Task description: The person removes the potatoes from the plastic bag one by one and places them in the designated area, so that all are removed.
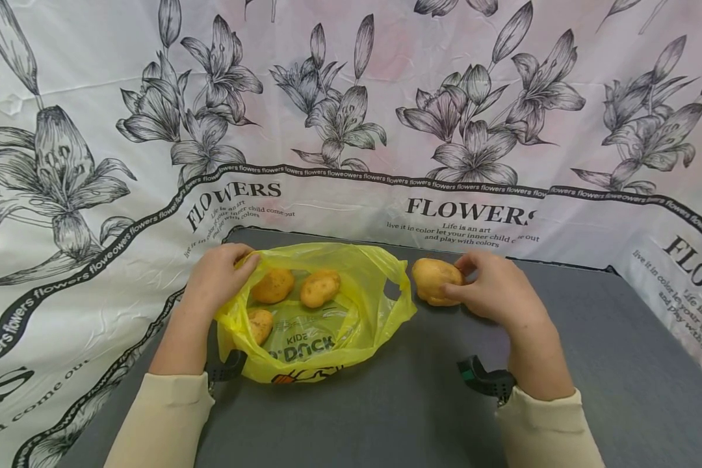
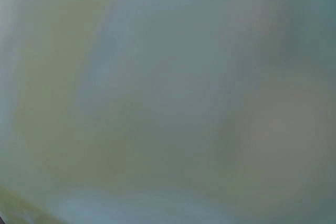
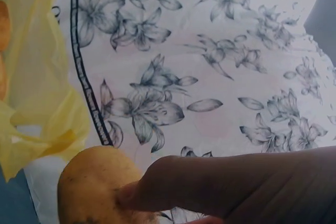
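Note:
A yellow plastic bag (image 1: 380, 318) lies with its mouth spread wide on the grey table. Inside it are three potatoes, one at the back left (image 1: 273, 286), one beside it (image 1: 320, 288) and one at the left edge (image 1: 260, 326). My left hand (image 1: 219, 276) pinches the bag's left rim between thumb and fingers. To the right of the bag, my right hand (image 1: 497, 286) grips another potato (image 1: 435, 281); the right wrist view shows the thumb (image 3: 131, 195) pressed on this potato (image 3: 92, 187). The left wrist view is too blurred to read.
Behind the grey table (image 1: 386, 416) hangs a white sheet (image 1: 351, 201) printed with flowers and lettering, which also covers the left and right sides. A dark strap with a camera (image 1: 485, 379) sits at the right wrist, another (image 1: 227, 366) at the left.

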`<action>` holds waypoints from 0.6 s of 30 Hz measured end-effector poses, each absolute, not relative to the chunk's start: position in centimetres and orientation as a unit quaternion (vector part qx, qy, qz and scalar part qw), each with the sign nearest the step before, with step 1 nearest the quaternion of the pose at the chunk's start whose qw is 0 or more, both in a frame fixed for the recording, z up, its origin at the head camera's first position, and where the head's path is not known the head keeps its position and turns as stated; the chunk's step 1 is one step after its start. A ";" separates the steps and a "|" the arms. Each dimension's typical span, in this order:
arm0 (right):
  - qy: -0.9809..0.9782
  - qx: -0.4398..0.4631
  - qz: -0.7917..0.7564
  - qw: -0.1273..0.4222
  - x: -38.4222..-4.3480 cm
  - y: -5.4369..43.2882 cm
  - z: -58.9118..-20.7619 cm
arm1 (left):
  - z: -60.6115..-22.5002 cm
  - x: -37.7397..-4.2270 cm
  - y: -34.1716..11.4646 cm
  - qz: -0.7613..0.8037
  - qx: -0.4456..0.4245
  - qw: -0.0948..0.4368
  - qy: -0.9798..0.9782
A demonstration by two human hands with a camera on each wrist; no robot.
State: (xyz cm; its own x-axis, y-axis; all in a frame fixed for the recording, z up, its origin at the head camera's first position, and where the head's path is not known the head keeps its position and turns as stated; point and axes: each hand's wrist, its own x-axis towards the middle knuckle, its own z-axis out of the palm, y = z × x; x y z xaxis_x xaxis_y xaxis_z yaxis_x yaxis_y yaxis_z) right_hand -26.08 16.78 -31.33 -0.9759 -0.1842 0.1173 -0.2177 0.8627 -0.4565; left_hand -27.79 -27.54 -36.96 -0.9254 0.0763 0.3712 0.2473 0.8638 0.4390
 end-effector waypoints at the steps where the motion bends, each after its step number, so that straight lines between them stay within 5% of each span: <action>1: -0.967 0.099 0.234 0.027 -26.2 16.9 -31.4 | -37.0 -27.8 -27.5 -0.247 -0.085 0.173 -0.950; 18: -0.971 0.117 0.197 -0.070 -28.5 17.8 -34.5 | -37.0 -27.8 -27.6 -0.248 -0.085 0.177 -0.948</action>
State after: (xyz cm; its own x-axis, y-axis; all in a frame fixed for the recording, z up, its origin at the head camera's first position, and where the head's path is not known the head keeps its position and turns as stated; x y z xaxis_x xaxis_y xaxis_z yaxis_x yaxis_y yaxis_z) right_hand -28.49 17.83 -34.48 -0.9627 -0.2551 -0.0900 -0.1999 0.8952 -0.3984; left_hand -27.75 -27.59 -37.00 -0.9227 0.0738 0.3785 0.2498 0.8621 0.4409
